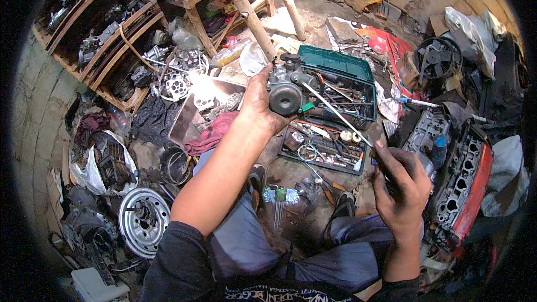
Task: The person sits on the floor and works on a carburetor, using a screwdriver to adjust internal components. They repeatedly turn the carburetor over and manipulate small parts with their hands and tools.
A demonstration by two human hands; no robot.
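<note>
My left hand (263,100) is raised in front of me, its fingers wrapped round a grey metal engine part (286,98) with a round dark-centred face and a black cap on top. Between the thumb and fingers of my right hand (401,182) is one end of a thin pale rod (338,114). The rod slants up to the left, its far end at the side of the engine part; whether it touches or enters the part I cannot tell. Behind and below the part stands an open green toolbox (341,62) full of hand tools.
A dark tool tray (327,163) with small parts lies before my feet. To the left are a metal bin (180,120) with a red cloth (211,135), a wheel rim (144,222) and wooden shelves (126,47) of parts. A cylinder head (456,198) lies at right; a wooden ladder (243,8) stands ahead.
</note>
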